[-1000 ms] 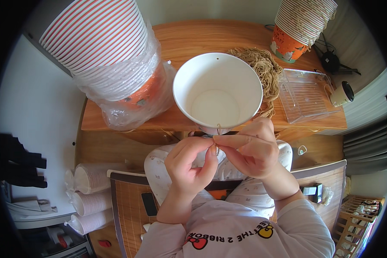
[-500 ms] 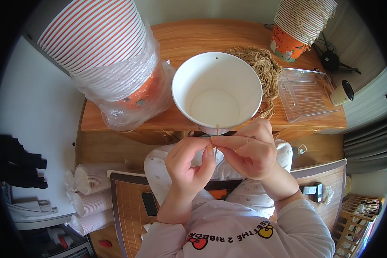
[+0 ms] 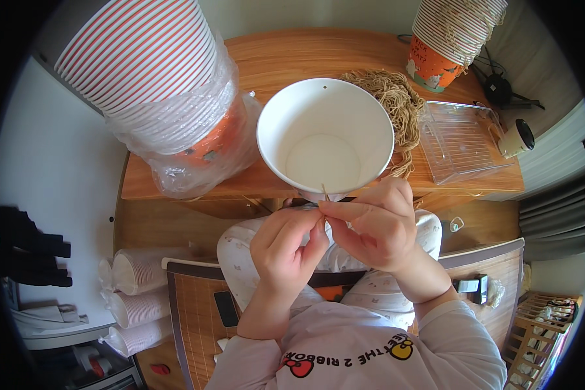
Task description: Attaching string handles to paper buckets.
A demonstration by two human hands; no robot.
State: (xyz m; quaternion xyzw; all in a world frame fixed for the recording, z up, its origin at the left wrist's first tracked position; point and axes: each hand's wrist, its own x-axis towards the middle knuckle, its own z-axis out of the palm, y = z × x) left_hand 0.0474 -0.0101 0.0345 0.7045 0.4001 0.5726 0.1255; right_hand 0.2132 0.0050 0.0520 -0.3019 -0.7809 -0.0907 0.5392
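A white paper bucket point(image 3: 325, 156) stands at the table's near edge, its open mouth tipped toward me; a small hole shows at its far rim. At the near rim a short tan cord point(image 3: 325, 193) comes over the edge. My left hand point(image 3: 286, 240) and my right hand point(image 3: 377, 227) meet just below that rim, thumbs and fingertips pinched together on the cord. Most of the cord is hidden by my fingers. Right of the bucket lies a loose heap of tan cords point(image 3: 396, 110).
Many nested buckets in clear plastic point(image 3: 169, 104) lean at the left of the wooden table point(image 3: 266, 55). Orange buckets point(image 3: 435, 62) with cords are stacked at the back right. A clear plastic tray point(image 3: 458, 146) and a lidded cup point(image 3: 517, 139) sit at the right. A phone point(image 3: 226, 309) lies beside me.
The bucket has shifted slightly to the left. My fingertips have closed in tighter at the cord, with my left thumb moved up toward the right fingers.
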